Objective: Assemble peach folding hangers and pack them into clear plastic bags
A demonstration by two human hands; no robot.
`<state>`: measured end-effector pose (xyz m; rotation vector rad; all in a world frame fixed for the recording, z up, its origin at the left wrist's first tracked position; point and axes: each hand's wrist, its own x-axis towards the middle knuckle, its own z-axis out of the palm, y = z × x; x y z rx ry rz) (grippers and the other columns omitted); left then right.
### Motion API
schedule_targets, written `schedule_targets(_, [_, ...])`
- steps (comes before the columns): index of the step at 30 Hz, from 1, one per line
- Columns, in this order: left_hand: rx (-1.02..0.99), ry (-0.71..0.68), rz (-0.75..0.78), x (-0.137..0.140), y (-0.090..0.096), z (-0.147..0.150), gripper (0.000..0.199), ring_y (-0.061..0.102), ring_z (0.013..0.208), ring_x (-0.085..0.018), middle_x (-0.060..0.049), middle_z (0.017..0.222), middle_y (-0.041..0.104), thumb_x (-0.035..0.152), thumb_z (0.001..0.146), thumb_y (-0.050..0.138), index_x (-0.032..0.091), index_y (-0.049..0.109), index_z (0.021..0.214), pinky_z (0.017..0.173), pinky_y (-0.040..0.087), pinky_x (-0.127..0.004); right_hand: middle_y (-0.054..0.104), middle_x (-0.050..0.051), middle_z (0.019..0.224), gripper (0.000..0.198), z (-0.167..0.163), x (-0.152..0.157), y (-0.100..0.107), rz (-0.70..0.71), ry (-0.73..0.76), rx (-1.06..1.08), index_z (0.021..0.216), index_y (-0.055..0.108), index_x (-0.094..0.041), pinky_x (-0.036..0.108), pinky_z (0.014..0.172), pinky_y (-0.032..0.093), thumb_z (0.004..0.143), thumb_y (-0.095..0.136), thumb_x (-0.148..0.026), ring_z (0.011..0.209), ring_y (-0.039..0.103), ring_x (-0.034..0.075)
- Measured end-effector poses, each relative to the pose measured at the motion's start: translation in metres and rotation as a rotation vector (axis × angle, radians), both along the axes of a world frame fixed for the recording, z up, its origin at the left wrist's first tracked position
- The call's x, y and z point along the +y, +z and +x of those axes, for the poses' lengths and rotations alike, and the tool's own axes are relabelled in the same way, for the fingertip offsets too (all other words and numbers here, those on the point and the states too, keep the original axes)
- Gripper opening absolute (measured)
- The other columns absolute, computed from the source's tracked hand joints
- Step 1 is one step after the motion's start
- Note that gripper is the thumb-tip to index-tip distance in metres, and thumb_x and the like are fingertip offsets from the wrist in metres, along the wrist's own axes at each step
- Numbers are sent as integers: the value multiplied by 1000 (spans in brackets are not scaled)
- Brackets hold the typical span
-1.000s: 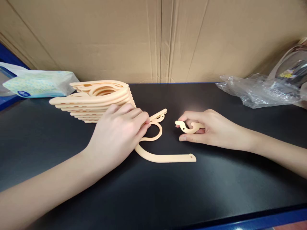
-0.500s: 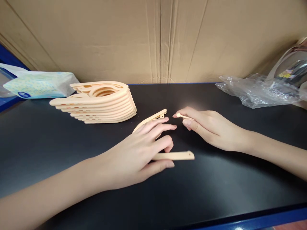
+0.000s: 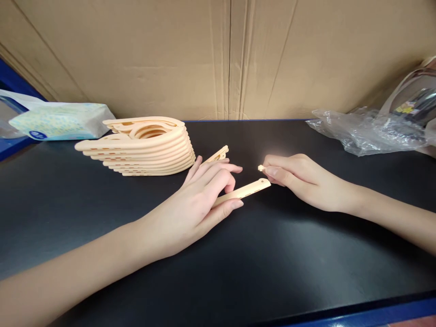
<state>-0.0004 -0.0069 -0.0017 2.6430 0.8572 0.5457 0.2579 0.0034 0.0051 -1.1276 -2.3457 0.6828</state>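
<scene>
My left hand is closed round a beige plastic piece that looks like a clothes hanger. One of its flat arms, with a small hole at the tip, sticks out between thumb and fingers. Its other arm shows beyond the fingertips; the middle lies hidden under the palm. To the right, my right hand pinches a small thin beige plastic piece. Only that piece's knobbed end shows, a short way from the hanger's near tip and apart from it.
A stack of several matching beige hangers lies left of the hands on the black table. Behind it at left is a tissue pack. Crumpled clear plastic bags lie at the back right. A cardboard wall closes the back.
My left hand has tilted the hanger so its near arm points further up and away, toward my right hand. My right fingers have closed further over the small piece, leaving only its end showing.
</scene>
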Motion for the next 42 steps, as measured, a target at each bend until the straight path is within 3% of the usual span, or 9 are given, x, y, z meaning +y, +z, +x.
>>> schedule_targets(4, [-5, 14, -31, -2, 0, 1, 15, 22, 151, -23, -6, 142, 48, 35, 105, 40, 25, 42, 94, 119, 28, -54, 36, -7, 60, 37, 0, 1, 0, 0, 20, -13, 74, 37, -23, 27, 51, 30, 105, 33, -41, 52, 34, 10])
schedule_targets(14, [-59, 42, -42, -1, -2, 0, 16, 35, 145, -21, -5, 138, 52, 33, 105, 43, 25, 38, 92, 108, 40, -38, 35, -7, 59, 38, 1, -1, -3, -34, 62, 63, 72, 37, -23, 27, 50, 28, 106, 32, -39, 52, 30, 11])
schedule_targets(18, [-65, 31, -53, -1, -1, 0, 13, 35, 145, -21, -8, 137, 53, 33, 106, 41, 24, 41, 96, 107, 42, -39, 38, -6, 61, 36, 1, -1, -2, -70, 114, 99, 78, 48, -21, 26, 51, 29, 105, 35, -42, 54, 33, 10])
schedule_targets(21, [-30, 22, -11, 1, -1, 0, 15, 33, 146, -23, -9, 140, 50, 33, 106, 39, 22, 47, 102, 114, 37, -44, 35, -7, 60, 34, -1, -2, -1, -98, 118, 94, 77, 48, -21, 26, 48, 25, 101, 47, -46, 52, 29, 9])
schedule_targets(25, [30, -13, 49, 1, -1, 0, 29, 25, 150, -26, -11, 142, 50, 31, 107, 34, 19, 57, 93, 121, 27, -48, 31, -8, 60, 38, -3, -5, 0, -93, 105, 113, 73, 39, -22, 25, 47, 22, 100, 53, -45, 52, 27, 8])
schedule_targets(32, [6, -41, 41, 0, -1, 0, 30, 29, 148, -20, -9, 147, 48, 29, 107, 37, 17, 58, 89, 119, 34, -36, 32, -8, 60, 36, -4, -6, -1, 33, 161, 41, 73, 34, -23, 24, 45, 24, 104, 44, -40, 48, 29, 8])
schedule_targets(42, [17, -72, 58, 2, -4, 0, 25, 32, 146, -22, -9, 143, 52, 26, 106, 40, 18, 60, 94, 118, 37, -40, 36, -7, 59, 33, 0, -9, -3, 369, 131, -259, 79, 31, -25, 25, 43, 23, 107, 28, -41, 43, 30, 11])
